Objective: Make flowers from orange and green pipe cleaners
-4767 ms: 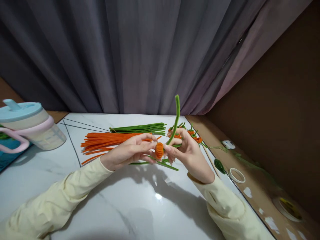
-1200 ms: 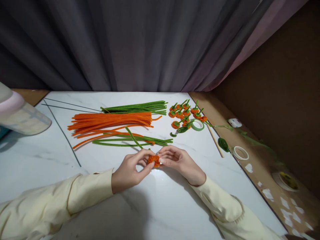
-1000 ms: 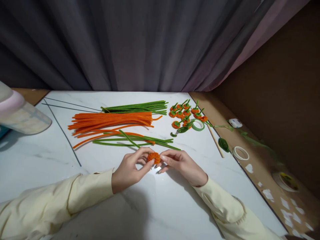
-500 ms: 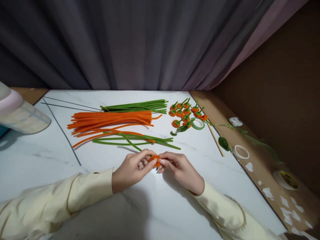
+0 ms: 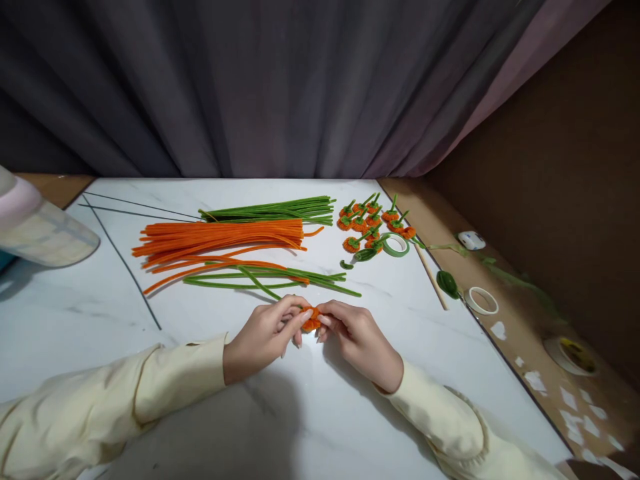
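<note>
We see 2 hands low on the white table. The left hand and the right hand meet in the middle. Both pinch 1 small orange fuzzy ball, with their fingertips closed tight on it. The ball sits between the 2 hands, just over the table top; we cannot tell if it touches. Just behind the hands lie loose green sticks. Farther back is a big orange bunch of fuzzy sticks, and behind that a green bunch. To the right sits a heap of little orange balls with green stems, just beside a green tape ring. A wooden stick lies near the table's right edge.
</note>
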`<act>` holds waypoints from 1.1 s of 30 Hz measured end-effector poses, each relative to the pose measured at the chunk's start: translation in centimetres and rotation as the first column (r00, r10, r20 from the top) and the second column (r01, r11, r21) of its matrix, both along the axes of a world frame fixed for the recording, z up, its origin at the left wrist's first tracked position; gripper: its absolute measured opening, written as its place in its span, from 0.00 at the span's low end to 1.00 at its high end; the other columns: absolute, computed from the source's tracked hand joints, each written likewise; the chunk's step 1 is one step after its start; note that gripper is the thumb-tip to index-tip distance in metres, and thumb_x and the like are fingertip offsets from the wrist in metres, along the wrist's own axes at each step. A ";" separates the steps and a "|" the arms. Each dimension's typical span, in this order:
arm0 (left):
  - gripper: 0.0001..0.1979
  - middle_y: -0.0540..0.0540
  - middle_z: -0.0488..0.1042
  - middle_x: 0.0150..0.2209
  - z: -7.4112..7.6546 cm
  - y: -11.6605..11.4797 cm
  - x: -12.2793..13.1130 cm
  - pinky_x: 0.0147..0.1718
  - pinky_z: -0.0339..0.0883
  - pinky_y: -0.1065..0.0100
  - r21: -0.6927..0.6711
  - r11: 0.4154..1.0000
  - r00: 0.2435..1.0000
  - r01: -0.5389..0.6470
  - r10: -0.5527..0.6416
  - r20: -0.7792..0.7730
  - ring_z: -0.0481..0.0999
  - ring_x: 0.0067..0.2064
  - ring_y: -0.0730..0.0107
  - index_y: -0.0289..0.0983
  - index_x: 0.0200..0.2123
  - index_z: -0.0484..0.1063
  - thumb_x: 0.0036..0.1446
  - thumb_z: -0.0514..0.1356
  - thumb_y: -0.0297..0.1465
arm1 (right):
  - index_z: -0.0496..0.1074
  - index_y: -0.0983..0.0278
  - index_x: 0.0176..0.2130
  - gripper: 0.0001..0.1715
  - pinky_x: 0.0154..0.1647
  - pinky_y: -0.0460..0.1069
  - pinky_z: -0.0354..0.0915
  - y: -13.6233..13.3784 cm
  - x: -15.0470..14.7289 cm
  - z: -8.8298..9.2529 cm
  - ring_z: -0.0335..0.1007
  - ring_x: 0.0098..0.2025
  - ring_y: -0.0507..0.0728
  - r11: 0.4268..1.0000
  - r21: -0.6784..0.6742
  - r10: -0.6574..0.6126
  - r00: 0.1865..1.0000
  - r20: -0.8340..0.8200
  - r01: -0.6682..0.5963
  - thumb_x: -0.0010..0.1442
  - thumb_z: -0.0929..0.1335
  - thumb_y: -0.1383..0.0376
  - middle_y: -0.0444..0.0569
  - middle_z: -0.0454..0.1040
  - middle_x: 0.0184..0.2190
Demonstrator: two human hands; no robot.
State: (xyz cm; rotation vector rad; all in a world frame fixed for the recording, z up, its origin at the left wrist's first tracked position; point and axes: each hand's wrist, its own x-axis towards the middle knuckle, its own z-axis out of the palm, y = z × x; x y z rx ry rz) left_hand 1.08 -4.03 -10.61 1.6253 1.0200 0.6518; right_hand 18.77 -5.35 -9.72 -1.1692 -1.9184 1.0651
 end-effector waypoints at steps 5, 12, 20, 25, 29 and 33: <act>0.08 0.52 0.70 0.22 -0.1 -0.1 -0.2 0.19 0.59 0.79 0.146 0.988 0.998 0.056 -0.055 -0.016 0.66 0.20 0.80 0.34 0.41 0.65 0.62 0.50 0.30 | 0.70 0.66 0.32 0.11 0.27 0.44 0.64 0.1 0.1 -0.2 0.68 0.23 0.50 1.000 -0.012 -0.029 0.999 0.016 0.029 0.62 0.60 0.69 0.46 0.71 0.23; 0.09 0.51 0.70 0.23 0.0 0.0 -0.3 0.17 0.60 0.79 0.116 0.992 0.998 0.053 -0.055 0.020 0.66 0.19 0.79 0.34 0.40 0.65 0.62 0.50 0.32 | 0.73 0.66 0.33 0.15 0.26 0.43 0.64 0.5 0.5 0.0 0.68 0.20 0.50 0.997 -0.071 -0.020 1.000 -0.019 0.018 0.63 0.62 0.62 0.45 0.71 0.19; 0.11 0.50 0.69 0.21 0.0 0.0 -0.1 0.14 0.60 0.79 0.041 0.999 0.998 0.012 -0.015 0.065 0.63 0.18 0.79 0.33 0.40 0.65 0.61 0.50 0.34 | 0.74 0.69 0.38 0.20 0.28 0.45 0.69 1.0 1.4 0.6 0.72 0.24 0.52 0.962 -0.232 0.112 0.982 -0.152 -0.146 0.64 0.61 0.57 0.50 0.74 0.23; 0.10 0.50 0.70 0.21 0.0 -0.1 -0.2 0.15 0.60 0.78 0.044 0.999 0.998 0.022 -0.025 0.055 0.62 0.17 0.80 0.33 0.40 0.65 0.61 0.50 0.34 | 0.74 0.68 0.38 0.16 0.28 0.44 0.67 0.9 1.6 0.8 0.71 0.23 0.50 0.988 0.036 0.149 0.989 0.008 -0.149 0.63 0.59 0.67 0.49 0.74 0.25; 0.10 0.50 0.69 0.21 -0.1 -0.1 -0.3 0.15 0.60 0.78 0.046 0.999 0.999 0.024 -0.026 0.048 0.62 0.17 0.80 0.33 0.40 0.65 0.61 0.50 0.33 | 0.73 0.67 0.38 0.16 0.29 0.44 0.66 0.7 1.5 0.8 0.69 0.23 0.50 0.981 0.134 0.135 0.990 0.044 -0.140 0.61 0.58 0.72 0.48 0.73 0.24; 0.10 0.51 0.69 0.21 -0.1 -0.2 -0.2 0.15 0.60 0.78 0.035 0.999 0.998 0.021 -0.023 0.055 0.62 0.17 0.80 0.33 0.40 0.65 0.61 0.50 0.33 | 0.73 0.67 0.36 0.17 0.29 0.43 0.65 0.5 1.4 0.6 0.68 0.24 0.49 0.981 0.142 0.123 0.991 0.053 -0.130 0.58 0.57 0.76 0.46 0.73 0.23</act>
